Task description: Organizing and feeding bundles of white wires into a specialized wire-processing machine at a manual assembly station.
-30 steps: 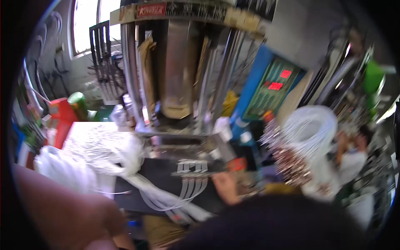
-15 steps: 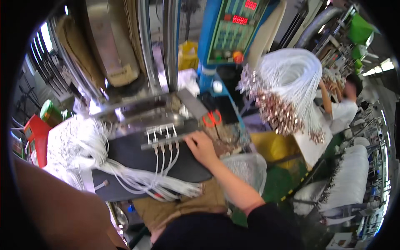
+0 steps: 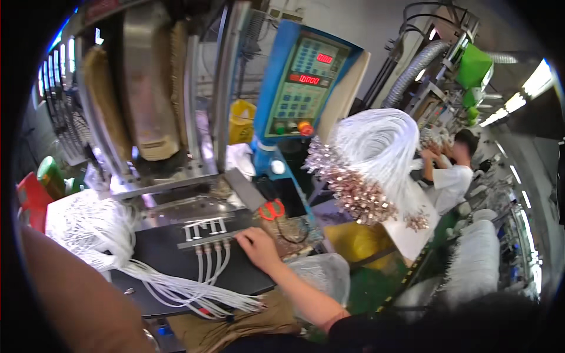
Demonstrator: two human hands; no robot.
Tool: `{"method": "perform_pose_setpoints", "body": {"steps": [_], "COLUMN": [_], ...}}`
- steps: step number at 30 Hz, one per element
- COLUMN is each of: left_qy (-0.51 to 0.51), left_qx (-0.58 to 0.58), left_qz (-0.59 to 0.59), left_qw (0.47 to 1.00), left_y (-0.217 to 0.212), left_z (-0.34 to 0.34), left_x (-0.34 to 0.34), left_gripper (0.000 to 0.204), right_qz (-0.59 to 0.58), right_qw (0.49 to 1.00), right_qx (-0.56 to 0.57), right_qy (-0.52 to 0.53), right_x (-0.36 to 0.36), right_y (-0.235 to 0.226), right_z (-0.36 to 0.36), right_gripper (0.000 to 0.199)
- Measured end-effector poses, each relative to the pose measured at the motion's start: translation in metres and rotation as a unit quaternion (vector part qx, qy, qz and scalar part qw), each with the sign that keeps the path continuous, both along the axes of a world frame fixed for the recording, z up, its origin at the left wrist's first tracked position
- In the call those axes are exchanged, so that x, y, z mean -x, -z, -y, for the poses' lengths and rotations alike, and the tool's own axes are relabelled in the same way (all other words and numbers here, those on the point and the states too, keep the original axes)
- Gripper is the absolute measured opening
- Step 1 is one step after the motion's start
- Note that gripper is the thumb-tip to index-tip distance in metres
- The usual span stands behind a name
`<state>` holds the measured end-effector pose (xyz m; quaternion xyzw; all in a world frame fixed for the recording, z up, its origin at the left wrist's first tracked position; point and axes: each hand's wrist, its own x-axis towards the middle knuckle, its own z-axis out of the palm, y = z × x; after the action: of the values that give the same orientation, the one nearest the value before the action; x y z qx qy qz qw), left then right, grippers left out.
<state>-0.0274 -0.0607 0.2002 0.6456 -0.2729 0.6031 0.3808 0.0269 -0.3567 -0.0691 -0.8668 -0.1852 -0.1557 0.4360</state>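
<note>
Half-curled, grip unclear, the right hand [image 3: 259, 249] meets a slim grey metal bar [image 3: 210, 239] on the black tabletop [image 3: 158, 249] to its left, perhaps steadying it; the bar seemingly keeps four thin white cables [image 3: 208, 262] aligned. The left hand is out of view.

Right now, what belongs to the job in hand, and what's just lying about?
Apparently in use:
metal bar
four white cables at it
right hand at its end

Probably just lying about:
orange-handled scissors
yellow bag
green container
</note>
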Motion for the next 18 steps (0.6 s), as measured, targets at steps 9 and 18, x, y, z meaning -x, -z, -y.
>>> {"method": "perform_pose_setpoints", "body": {"steps": [9, 18], "left_qy": [0.101, 0.042], "left_qx": [-0.067, -0.122], "left_qz": [-0.148, -0.066], "left_qw": [0.981, 0.989], "left_y": [0.022, -0.01], "left_z": [0.043, 0.027], "left_x": [-0.003, -0.008], "left_gripper": [0.034, 0.034], "right_qz": [0.037, 0.048], "right_qw": [0.998, 0.999], "right_qx": [-0.044, 0.002], "right_qy": [0.012, 0.022], "right_x": [-0.007, -0.005], "right_y": [0.001, 0.009], "right_z": [0.009, 0.004], "right_gripper": [0.012, 0.012]}}
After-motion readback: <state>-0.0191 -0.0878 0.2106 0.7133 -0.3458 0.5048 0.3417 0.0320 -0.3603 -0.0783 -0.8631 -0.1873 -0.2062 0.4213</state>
